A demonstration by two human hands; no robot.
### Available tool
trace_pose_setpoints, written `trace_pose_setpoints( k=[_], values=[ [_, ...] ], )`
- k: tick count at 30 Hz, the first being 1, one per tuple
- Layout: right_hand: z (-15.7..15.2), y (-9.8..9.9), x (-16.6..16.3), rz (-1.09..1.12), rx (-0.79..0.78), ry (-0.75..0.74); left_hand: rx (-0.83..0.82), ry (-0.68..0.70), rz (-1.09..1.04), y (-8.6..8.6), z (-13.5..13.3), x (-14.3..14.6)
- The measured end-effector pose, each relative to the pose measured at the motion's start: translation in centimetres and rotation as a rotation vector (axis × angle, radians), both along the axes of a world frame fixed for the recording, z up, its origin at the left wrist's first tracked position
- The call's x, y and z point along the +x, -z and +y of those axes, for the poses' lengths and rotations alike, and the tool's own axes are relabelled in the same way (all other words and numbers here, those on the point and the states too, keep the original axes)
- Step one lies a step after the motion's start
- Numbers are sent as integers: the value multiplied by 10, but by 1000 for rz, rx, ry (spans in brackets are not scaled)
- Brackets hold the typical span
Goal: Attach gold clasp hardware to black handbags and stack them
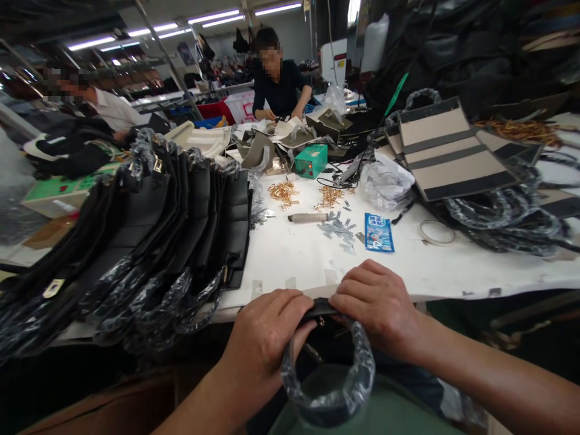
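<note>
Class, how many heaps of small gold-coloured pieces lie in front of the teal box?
2: the left heap, toward the row of dark bags, and the right heap, toward the crumpled clear plastic. Neither looks hidden.

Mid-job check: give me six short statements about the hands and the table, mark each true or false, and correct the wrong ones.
1. The left hand and right hand both hold the black panel. True.
2. The blue packet lies left of the grey metal plates. False: it lies to their right.
3. The green box stands farther from the person than the gold-coloured pieces. True.
4. The row of black bags is on the right side. False: it is on the left.
5. The gold-coloured pieces form a single heap. False: there are two.
6. A plastic-wrapped handle loops out on the person's side of the black panel. True.
</note>
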State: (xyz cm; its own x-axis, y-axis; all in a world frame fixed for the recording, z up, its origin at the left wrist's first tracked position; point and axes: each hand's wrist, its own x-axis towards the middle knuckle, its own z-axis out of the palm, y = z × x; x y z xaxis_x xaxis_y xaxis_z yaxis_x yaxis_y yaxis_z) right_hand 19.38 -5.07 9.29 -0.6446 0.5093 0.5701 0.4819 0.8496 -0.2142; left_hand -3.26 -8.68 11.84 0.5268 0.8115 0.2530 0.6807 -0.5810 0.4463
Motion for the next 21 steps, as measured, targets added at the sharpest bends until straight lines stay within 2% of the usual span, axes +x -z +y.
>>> trace_pose_setpoints(
  k=[3,6,9,12,17,21],
  values=[
    [-1,3,-2,-9,4,-8,139,65,-57,18,0,-2],
    [1,0,-2,-94,-29,18,199,93,-46,26,1,-5],
    [7,-6,0,-207,-72,20,248,97,-27,28,2,-4],
    [13,-7,0,-257,-96,-56,268,94,-22,30,3,-4],
    [16,1,-5,-195,-69,-113,261,109,-45,34,4,-7],
    [15,0,-7,-178,-44,-121,279,142,-28,33,4,-9]
  ],
)
